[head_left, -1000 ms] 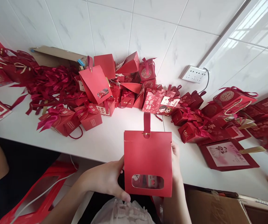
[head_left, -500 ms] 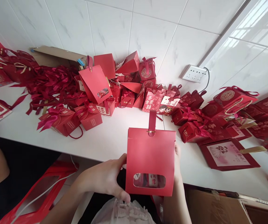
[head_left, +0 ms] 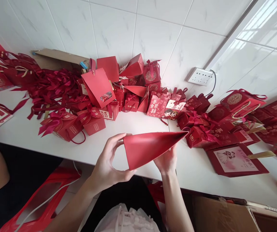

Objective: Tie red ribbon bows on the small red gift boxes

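A red gift box [head_left: 150, 149] is held in the air in front of the table's edge, lying over so its wedge-shaped side faces up. Its broad base points left and its narrow top, with the strap end, points right. My left hand [head_left: 109, 162] grips the base end, thumb on the near corner and fingers at the far corner. My right hand [head_left: 167, 159] holds the box from below near the narrow end; most of its fingers are hidden under the box. The window in the box is out of sight.
Red gift boxes [head_left: 92, 124] with ribbons crowd the white table [head_left: 92, 149]. A ribbon pile [head_left: 53, 85] lies by an open carton [head_left: 58, 58]. More boxes [head_left: 237, 158] stand right. Other people's arms show at both edges. A red stool [head_left: 41, 199] and cardboard box [head_left: 222, 212] are below.
The gift box has turned from upright, window facing me, onto its side with its top to the right. My left hand now grips its base; another person's hand appears at far left.
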A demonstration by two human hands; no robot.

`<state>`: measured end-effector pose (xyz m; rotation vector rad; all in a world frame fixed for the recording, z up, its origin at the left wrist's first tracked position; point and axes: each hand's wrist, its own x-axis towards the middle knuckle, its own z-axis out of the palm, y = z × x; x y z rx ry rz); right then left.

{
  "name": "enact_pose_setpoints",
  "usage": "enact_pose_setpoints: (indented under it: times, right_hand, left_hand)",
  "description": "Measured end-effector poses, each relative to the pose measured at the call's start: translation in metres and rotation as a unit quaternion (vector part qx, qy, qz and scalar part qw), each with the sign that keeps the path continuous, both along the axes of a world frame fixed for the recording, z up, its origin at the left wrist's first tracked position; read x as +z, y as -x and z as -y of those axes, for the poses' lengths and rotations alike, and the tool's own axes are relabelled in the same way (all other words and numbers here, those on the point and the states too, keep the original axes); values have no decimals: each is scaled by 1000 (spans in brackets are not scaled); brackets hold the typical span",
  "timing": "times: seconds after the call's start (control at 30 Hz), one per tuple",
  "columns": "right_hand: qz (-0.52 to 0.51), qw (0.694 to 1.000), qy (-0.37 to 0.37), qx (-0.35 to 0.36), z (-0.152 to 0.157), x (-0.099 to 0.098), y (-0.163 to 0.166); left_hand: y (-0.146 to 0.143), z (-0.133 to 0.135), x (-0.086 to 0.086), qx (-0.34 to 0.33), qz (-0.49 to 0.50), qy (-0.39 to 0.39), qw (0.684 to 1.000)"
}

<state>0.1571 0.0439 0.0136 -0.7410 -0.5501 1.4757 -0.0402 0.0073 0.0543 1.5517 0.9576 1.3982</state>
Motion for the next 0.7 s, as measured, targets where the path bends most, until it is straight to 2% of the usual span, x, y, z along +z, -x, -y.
enact_pose_setpoints:
  times: [0.1, 0.17, 0.23, 0.37, 0.5, 0.6, 0.67, 0.7]
  right_hand:
    - [60, 997, 15, -41, 5, -2, -2]
    - [101, 993, 53, -28, 8, 1, -6]
    - [115, 987, 107, 17, 9, 5, -10]
    - [47, 977, 190, 82, 10, 14, -9]
    - [-16, 978, 184, 96, 19, 19, -8]
    - [34, 989, 142, 26, 33, 20, -24]
    - [115, 984, 112, -74, 52, 21, -44]
    - [171, 971, 107, -132, 65, 23, -55]
  left_hand:
    - [2, -7, -4, 8, 43, 77, 996]
    - [4, -11, -7, -38, 76, 168, 982]
    - [5, -13, -10, -104, 106, 229, 962]
    - [2, -12, -11, -168, 152, 236, 945]
    - [-5, -13, -8, -204, 137, 236, 940]
    - [-14, -20, -9, -229, 104, 228, 941]
    - [-26, -26, -13, -270, 80, 215, 935]
    - [-33, -30, -15, -291, 66, 211, 931]
